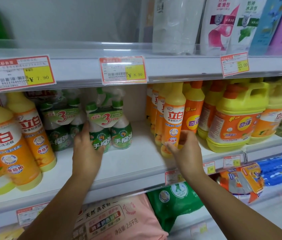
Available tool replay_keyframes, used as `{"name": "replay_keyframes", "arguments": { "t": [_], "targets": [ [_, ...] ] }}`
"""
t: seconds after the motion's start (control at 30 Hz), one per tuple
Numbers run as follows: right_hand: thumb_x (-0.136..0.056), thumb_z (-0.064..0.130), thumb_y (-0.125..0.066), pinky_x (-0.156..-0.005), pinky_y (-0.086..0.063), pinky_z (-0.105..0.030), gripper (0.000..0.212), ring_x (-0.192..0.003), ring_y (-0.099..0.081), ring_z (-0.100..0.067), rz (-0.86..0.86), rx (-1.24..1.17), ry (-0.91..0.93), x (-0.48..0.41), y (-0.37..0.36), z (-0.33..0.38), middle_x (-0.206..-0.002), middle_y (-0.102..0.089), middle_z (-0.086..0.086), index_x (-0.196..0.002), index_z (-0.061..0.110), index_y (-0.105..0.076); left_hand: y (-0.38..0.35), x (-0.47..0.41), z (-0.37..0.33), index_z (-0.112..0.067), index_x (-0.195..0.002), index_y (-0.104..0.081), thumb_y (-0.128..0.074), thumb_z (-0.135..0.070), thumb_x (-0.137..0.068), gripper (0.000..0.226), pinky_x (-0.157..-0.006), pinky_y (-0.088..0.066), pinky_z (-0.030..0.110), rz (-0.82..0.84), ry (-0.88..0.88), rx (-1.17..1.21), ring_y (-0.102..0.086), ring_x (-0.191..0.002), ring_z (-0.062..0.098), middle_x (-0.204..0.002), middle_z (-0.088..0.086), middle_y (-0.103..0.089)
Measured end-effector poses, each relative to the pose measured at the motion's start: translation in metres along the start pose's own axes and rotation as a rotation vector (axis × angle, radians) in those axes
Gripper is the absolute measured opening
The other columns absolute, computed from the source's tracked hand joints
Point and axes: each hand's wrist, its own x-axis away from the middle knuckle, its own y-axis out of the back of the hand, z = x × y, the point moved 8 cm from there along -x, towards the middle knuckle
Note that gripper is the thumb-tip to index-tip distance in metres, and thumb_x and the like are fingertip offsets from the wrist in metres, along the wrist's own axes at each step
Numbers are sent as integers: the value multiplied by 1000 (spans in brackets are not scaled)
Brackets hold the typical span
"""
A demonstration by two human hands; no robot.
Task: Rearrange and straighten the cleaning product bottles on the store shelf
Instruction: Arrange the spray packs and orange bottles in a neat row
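Observation:
On the white middle shelf (133,163) stands a twin pack of green spray bottles (117,129), upright. My left hand (86,149) grips its left bottle low down, thumb across the front label. A second green twin pack (60,125) stands behind it to the left. To the right, a slim yellow and orange dish soap bottle (173,118) stands at the front of a row of the same bottles. My right hand (185,148) holds its base, thumb at the front and fingers curled round the right side.
Large yellow-orange bottles (6,144) crowd the shelf's left end. Orange bottles (193,115) and big yellow jugs (235,118) fill the right. Bare shelf lies between the two held items. Price tags (122,70) line the rail above; detergent bags (117,220) sit below.

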Motion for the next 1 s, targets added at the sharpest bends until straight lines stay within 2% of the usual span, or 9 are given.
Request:
{"name": "replay_keyframes", "arguments": {
  "t": [0.07,0.13,0.23,0.33,0.4,0.5,0.63,0.77,1.0],
  "targets": [
    [-75,31,-79,-79,-47,-25,58,-99,-60,-14,-4,-10,-9,4,1,0,-118,-59,3,-121,22,-46,-1,-3,2,-25,-145,-23,-76,-4,-69,95,-98,-43,48,25,-10,10,-41,-121,31,-134,15,-43],
    [-75,29,-79,-83,-47,-29,59,-102,-56,-18,-98,8,26,13,9,6,-115,-50,0,-122,16,-46,-1,-3,3,-27,-144,-23,-75,-6,-69,93,-92,-47,45,55,-28,25,-47,-116,29,-132,11,-46],
    [-80,25,-74,-79,-48,-34,41,-94,-52,-21,-179,-5,184,35,10,33,-103,-44,2,-109,16,-47,4,5,2,-33,-144,-23,-73,-12,-74,88,-83,-46,33,114,-60,27,-53,-107,24,-127,8,-49],
    [-84,21,-69,-78,-50,-38,34,-87,-52,-15,44,-6,314,50,-30,55,-102,-45,3,-112,20,-50,10,14,6,-33,-146,-19,-68,-16,-80,84,-91,-36,25,172,-35,-17,-46,-119,20,-139,4,-41],
    [-86,22,-66,-87,-50,-38,44,-99,-53,-14,203,32,325,50,-61,59,-115,-45,1,-126,21,-48,15,17,7,-31,-147,-16,-64,-18,-84,80,-95,-31,22,202,-39,-47,-39,-128,17,-148,0,-33],
    [-87,23,-65,-101,-40,-32,65,-121,-48,-20,330,37,281,41,-93,66,-137,-41,-5,-143,25,-33,20,18,8,-30,-147,-12,-58,-21,-88,75,-98,-25,18,261,-57,-72,-31,-134,13,-153,-6,-24],
    [-84,21,-69,-93,-35,-22,81,-125,-47,-21,407,60,274,26,-130,70,-141,-45,-6,-148,26,-21,16,15,15,-34,-147,-7,-55,-24,-91,74,-98,-25,17,329,-11,-22,-33,-134,12,-153,-8,-24],
    [-81,14,-70,-90,-45,-29,77,-115,-58,-23,337,23,300,10,-143,68,-132,-58,-3,-146,26,-29,3,7,14,-43,-145,-3,-54,-25,-90,76,-96,-28,16,357,-21,57,-36,-131,10,-151,-11,-28],
    [-77,8,-71,-92,-50,-37,81,-113,-60,-27,219,8,321,-23,-150,54,-130,-58,-6,-144,24,-29,-32,-15,9,-46,-141,5,-54,-22,-91,81,-104,-17,14,444,-2,191,-19,-133,-4,-152,-17,-16]
  ]
}}
